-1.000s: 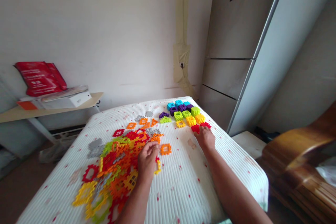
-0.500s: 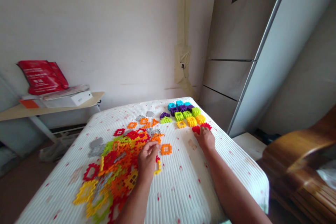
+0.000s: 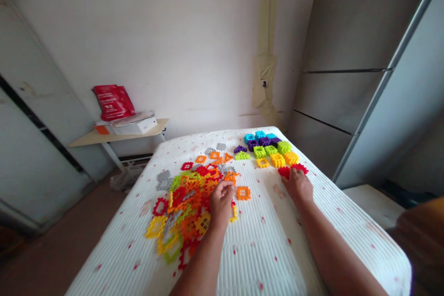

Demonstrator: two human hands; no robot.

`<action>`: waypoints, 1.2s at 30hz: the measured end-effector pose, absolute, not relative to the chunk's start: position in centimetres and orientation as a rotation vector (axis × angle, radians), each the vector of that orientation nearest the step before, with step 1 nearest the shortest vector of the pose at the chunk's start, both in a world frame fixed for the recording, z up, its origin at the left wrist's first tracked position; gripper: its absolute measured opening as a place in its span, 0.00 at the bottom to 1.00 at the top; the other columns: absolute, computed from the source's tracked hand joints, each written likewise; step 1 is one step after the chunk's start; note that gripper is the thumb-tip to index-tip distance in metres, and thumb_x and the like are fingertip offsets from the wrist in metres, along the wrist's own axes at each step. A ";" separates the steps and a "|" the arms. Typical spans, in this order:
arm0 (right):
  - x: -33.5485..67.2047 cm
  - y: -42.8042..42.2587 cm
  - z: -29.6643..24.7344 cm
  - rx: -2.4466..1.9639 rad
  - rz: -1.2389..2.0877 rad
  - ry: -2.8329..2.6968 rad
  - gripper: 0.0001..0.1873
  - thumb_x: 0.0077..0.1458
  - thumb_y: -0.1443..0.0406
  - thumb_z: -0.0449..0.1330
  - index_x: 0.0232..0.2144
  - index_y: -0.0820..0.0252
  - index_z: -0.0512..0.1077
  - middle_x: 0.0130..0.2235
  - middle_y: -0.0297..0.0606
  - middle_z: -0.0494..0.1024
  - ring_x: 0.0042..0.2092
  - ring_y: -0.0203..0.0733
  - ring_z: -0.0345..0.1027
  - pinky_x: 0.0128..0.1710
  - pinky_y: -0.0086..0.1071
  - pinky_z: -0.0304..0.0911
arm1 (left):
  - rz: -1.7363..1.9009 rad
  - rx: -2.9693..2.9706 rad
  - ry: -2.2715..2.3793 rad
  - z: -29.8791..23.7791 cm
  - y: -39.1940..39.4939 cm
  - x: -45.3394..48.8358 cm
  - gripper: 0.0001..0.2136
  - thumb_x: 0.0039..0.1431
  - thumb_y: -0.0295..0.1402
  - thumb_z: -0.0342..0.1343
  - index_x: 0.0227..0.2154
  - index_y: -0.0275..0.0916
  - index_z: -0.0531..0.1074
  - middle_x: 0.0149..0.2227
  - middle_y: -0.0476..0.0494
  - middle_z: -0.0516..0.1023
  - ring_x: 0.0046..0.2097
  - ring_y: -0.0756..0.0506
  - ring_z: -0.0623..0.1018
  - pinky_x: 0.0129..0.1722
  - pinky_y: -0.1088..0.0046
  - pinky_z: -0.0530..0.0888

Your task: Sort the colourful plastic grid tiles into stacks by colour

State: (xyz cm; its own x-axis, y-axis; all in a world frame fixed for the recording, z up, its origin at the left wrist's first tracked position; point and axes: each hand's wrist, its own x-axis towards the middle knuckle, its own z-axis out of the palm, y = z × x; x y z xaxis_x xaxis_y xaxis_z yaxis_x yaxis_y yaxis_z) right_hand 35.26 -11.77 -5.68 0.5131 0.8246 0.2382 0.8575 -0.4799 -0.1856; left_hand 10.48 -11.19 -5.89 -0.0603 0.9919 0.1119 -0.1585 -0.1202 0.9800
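Observation:
My right hand (image 3: 300,186) is at the right side of the table, fingers closed on a red interlocking block piece (image 3: 284,172). Another red piece (image 3: 301,168) shows just past its fingertips. My left hand (image 3: 221,201) hovers by the right edge of a loose heap of toothed plastic pieces (image 3: 189,199) in red, orange, yellow, green and grey. Its fingers are curled together, and no piece shows in them. Beside those fingertips lies an orange window-shaped piece (image 3: 243,193). A yellow piece (image 3: 234,213) is partly covered by the left hand.
Beyond my right hand stand sorted stacks: yellow (image 3: 277,161), green (image 3: 259,151), purple (image 3: 264,141) and blue (image 3: 249,138). A quilted white cloth (image 3: 263,245) covers the table. A refrigerator (image 3: 333,97) stands to the right; a side table (image 3: 100,137) holds boxes and a red bag (image 3: 113,102).
The view has swung left, so everything appears further right. Both hands keep nearly the same places relative to the pieces, the right one still at the red pieces.

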 end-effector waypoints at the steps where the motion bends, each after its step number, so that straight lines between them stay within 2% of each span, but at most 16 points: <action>1: 35.2 -11.8 -5.7 -2.472 -0.186 -1.414 0.17 0.56 0.58 0.52 0.41 0.65 0.68 0.40 0.48 0.71 0.39 0.47 0.69 0.30 0.32 0.59 | 1.410 1.156 1.070 -5.9 -11.2 10.5 0.10 0.45 0.37 0.58 0.29 0.36 0.71 0.27 0.45 0.78 0.33 0.46 0.78 0.36 0.72 0.72; 4: 34.8 -12.1 -5.4 -2.415 -0.313 -1.412 0.18 0.57 0.57 0.51 0.42 0.65 0.68 0.42 0.48 0.70 0.38 0.46 0.68 0.28 0.32 0.57 | 1.408 1.217 1.099 -6.1 -11.1 10.4 0.09 0.46 0.36 0.57 0.29 0.37 0.71 0.27 0.45 0.78 0.32 0.46 0.78 0.35 0.72 0.72; 7: 34.0 -12.3 -5.1 -2.269 -0.399 -1.524 0.15 0.59 0.60 0.49 0.42 0.62 0.69 0.42 0.45 0.70 0.40 0.44 0.67 0.29 0.30 0.56 | 1.397 1.413 1.249 -5.9 -10.5 9.4 0.09 0.51 0.37 0.53 0.31 0.36 0.72 0.30 0.43 0.79 0.34 0.46 0.78 0.36 0.73 0.73; 10: 32.8 -12.2 -5.4 -2.096 -0.313 -1.761 0.12 0.59 0.62 0.50 0.39 0.59 0.71 0.41 0.41 0.72 0.38 0.40 0.67 0.30 0.28 0.56 | 1.258 1.801 1.671 -4.7 -9.0 7.2 0.11 0.56 0.34 0.48 0.35 0.38 0.74 0.36 0.44 0.79 0.38 0.48 0.77 0.40 0.74 0.72; 13: 31.5 -11.7 -6.2 -1.918 -0.184 -1.994 0.10 0.59 0.64 0.50 0.36 0.59 0.71 0.38 0.38 0.73 0.37 0.37 0.68 0.31 0.26 0.55 | 1.134 1.912 1.883 -3.0 -6.8 4.5 0.12 0.53 0.29 0.49 0.36 0.38 0.75 0.41 0.42 0.79 0.44 0.46 0.76 0.47 0.72 0.68; 15: 30.8 -11.5 -6.8 -1.849 -0.125 -2.099 0.10 0.58 0.65 0.50 0.33 0.59 0.71 0.35 0.37 0.73 0.35 0.35 0.67 0.30 0.26 0.54 | 1.042 1.940 1.992 -1.9 -5.1 3.0 0.13 0.53 0.29 0.49 0.38 0.38 0.75 0.43 0.40 0.78 0.47 0.44 0.75 0.49 0.69 0.67; 21: 30.3 -11.1 -7.4 -1.869 -0.124 -2.144 0.11 0.58 0.65 0.49 0.29 0.60 0.70 0.33 0.35 0.72 0.32 0.33 0.66 0.28 0.25 0.50 | 0.697 1.876 2.249 -1.0 -1.1 1.3 0.11 0.48 0.37 0.55 0.32 0.38 0.78 0.40 0.32 0.78 0.46 0.33 0.75 0.42 0.59 0.70; 24: 30.4 -11.1 -7.4 -1.871 -0.124 -2.143 0.11 0.59 0.65 0.49 0.29 0.60 0.70 0.33 0.34 0.72 0.32 0.32 0.66 0.28 0.25 0.50 | 0.613 1.812 2.293 -1.3 0.0 1.3 0.10 0.44 0.37 0.58 0.27 0.37 0.78 0.39 0.28 0.78 0.46 0.30 0.75 0.39 0.57 0.71; 28: 30.3 -11.0 -7.4 -1.881 -0.117 -2.143 0.12 0.59 0.65 0.48 0.29 0.60 0.70 0.33 0.35 0.72 0.32 0.32 0.66 0.28 0.25 0.50 | 0.658 1.765 2.271 -1.4 0.3 1.3 0.05 0.40 0.33 0.59 0.22 0.37 0.77 0.38 0.28 0.78 0.45 0.30 0.75 0.39 0.57 0.70; 36: 30.1 -11.3 -6.8 -1.929 -0.090 -2.136 0.11 0.59 0.65 0.49 0.30 0.60 0.70 0.34 0.35 0.72 0.33 0.33 0.67 0.28 0.25 0.50 | 1.109 1.601 1.951 -0.3 -2.1 1.9 0.04 0.40 0.33 0.56 0.17 0.40 0.74 0.28 0.40 0.79 0.39 0.37 0.77 0.33 0.69 0.68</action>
State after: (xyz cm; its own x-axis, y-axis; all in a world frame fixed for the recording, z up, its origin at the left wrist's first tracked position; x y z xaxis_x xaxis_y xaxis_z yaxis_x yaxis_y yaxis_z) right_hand 30.08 -11.27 -6.81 -0.0836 0.9687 0.2335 0.9849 0.1159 -0.1285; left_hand 1.95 -2.13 -0.32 -0.2769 0.9430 0.1848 0.6412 0.0381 0.7665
